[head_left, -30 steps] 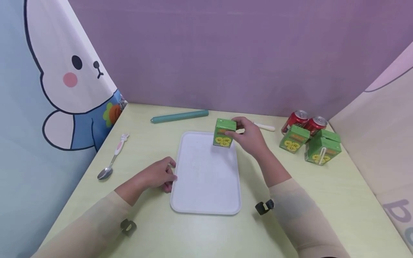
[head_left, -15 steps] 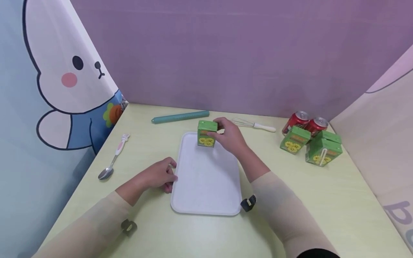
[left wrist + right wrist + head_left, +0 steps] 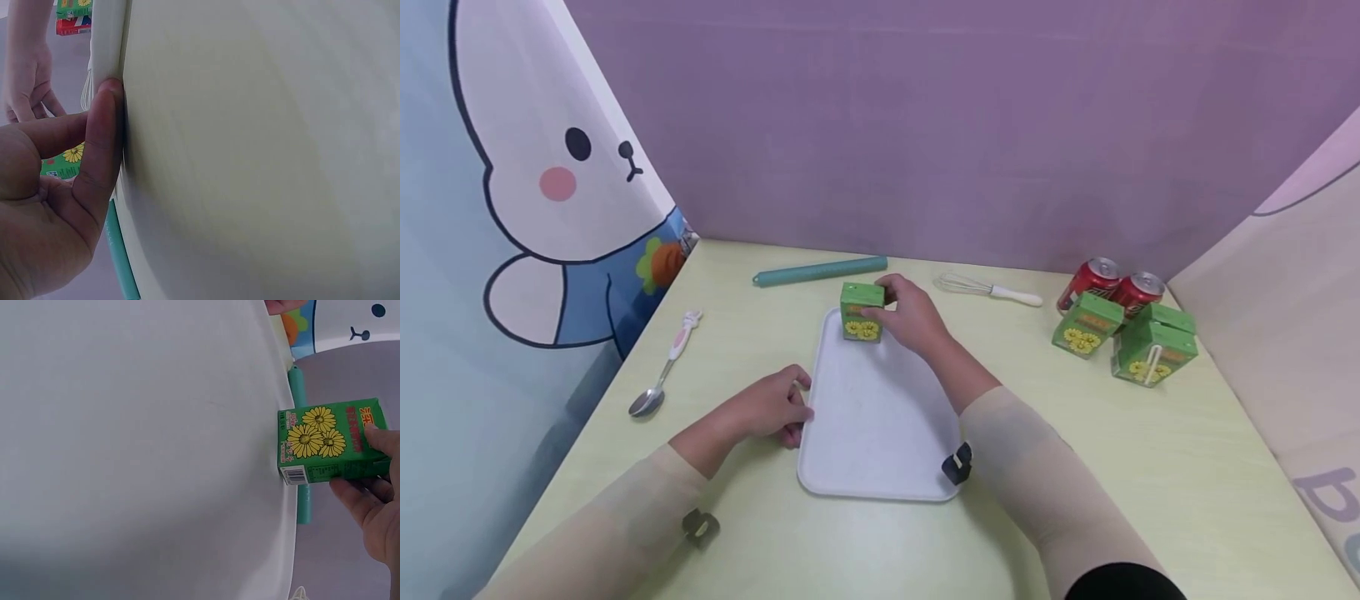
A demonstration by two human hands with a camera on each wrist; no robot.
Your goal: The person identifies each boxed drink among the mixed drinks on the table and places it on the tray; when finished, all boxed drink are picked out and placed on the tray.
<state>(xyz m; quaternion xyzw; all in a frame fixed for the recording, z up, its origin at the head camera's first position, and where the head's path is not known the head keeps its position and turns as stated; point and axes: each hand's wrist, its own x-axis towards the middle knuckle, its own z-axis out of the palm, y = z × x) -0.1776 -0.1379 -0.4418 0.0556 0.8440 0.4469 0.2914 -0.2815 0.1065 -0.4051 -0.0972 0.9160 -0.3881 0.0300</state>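
Observation:
My right hand [image 3: 913, 317] holds a green drink carton [image 3: 860, 321] with yellow flowers, thumb on the front and fingers round the side. Upright, the carton overlaps the far left corner of a white rectangular tray [image 3: 880, 425]. In the right wrist view the carton's [image 3: 325, 440] base shows right at the tray's far rim. My left hand [image 3: 767, 408] holds the tray's left rim with its thumb and fingertips; in the left wrist view a fingertip [image 3: 109, 94] lies on that rim.
Behind the tray lie a teal rolling pin [image 3: 820, 271] and a whisk [image 3: 988, 289]. A spoon [image 3: 666, 362] is at the left. Two red cans [image 3: 1090, 283] and several green cartons [image 3: 1153, 346] stand at the back right, in front of a purple curtain [image 3: 955, 133].
My right hand has carried the drink carton left, from the tray's far right side to its far left corner, uncovering the whisk. My left hand has stayed at the rim.

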